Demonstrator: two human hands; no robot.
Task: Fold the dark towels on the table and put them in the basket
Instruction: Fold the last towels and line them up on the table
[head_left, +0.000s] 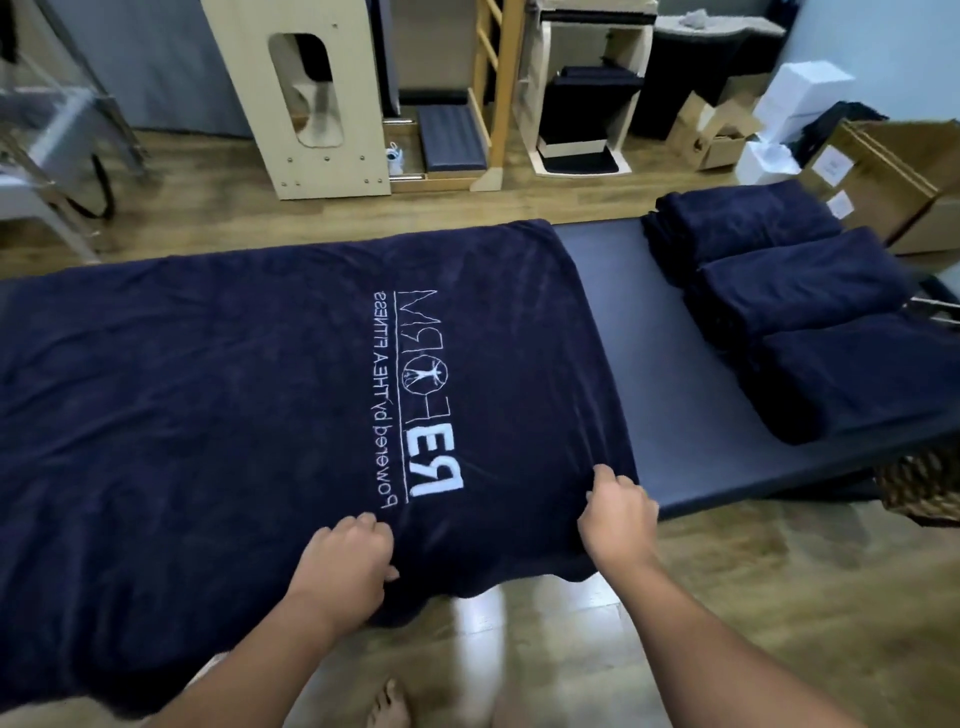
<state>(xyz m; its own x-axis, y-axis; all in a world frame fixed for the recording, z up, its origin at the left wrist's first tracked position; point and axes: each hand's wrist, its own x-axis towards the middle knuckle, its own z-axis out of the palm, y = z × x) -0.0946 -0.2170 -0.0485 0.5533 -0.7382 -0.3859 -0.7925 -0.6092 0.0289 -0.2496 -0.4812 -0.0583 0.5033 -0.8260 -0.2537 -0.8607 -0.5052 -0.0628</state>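
Hands (348, 551) (615, 519) grip towel (208, 389) near edge, table (649, 332) bare rt.

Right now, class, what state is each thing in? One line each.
Towel: spread flat over the table, unfolded, near edge hanging off.
Folded towels: three, lying in a row on the table.
Left hand: gripping the towel's near edge.
Right hand: gripping the towel's corner.
Basket: mostly out of view.
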